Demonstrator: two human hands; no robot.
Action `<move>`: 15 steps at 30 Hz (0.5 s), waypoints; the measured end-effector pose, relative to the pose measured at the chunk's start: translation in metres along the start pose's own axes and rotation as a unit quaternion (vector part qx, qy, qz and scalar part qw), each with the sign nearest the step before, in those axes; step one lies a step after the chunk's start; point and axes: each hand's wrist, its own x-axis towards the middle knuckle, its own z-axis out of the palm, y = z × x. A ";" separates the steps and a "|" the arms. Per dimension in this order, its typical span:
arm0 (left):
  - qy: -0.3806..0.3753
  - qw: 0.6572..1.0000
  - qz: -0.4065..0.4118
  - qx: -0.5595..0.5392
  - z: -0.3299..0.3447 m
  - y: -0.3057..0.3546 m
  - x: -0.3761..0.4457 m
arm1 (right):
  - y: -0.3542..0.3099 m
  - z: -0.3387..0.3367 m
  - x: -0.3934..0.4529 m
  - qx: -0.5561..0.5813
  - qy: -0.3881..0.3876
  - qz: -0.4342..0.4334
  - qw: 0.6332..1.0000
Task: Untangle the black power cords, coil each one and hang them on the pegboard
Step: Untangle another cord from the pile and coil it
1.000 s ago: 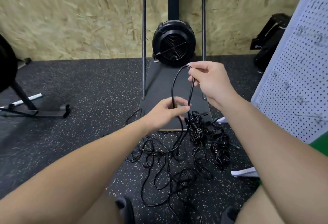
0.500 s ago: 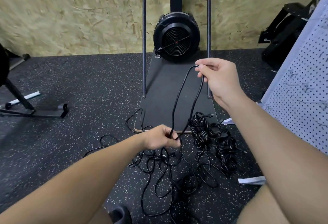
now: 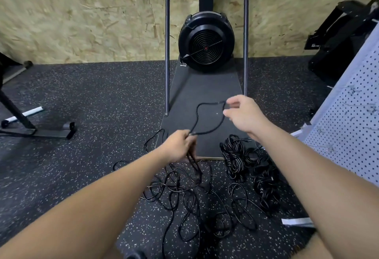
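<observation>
Now the coiling step is under way. The white pegboard [image 3: 348, 127] stands at the right, with no cord on it in view. Loose black power cords [image 3: 184, 193] lie tangled on the floor [image 3: 82, 166]. The left hand [image 3: 178, 148] pinches a cord loop [image 3: 207, 121] at its base. The right hand [image 3: 244, 115] holds the loop's top in loose fingers. Next, I think, another loop must be gathered.

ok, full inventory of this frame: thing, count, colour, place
cord loop: 1, black, held between both hands
loose cords: tangle, black, floor centre
coiled bundles: count unclear, black, floor, right of tangle
fan machine: 1, black, against the wall
platform: 1, dark, in front of fan
pegboard: 1, white, right
stand: 1, black, left floor
left hand: grips loop's lower end
right hand: fingers at loop's top, grip blurred
</observation>
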 end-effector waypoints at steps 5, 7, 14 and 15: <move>0.039 0.984 -0.005 -0.172 -0.009 0.037 0.008 | 0.004 0.021 -0.028 -0.141 -0.228 -0.010 0.964; 0.062 0.983 0.011 -0.172 -0.011 0.051 0.007 | 0.003 0.030 -0.038 -0.146 -0.288 -0.023 0.946; 0.088 0.966 0.037 -0.239 -0.022 0.076 -0.012 | -0.008 0.043 -0.057 -0.013 -0.323 -0.049 0.945; 0.063 0.962 0.045 -0.262 -0.024 0.076 -0.015 | -0.012 0.041 -0.058 0.011 -0.308 -0.037 0.950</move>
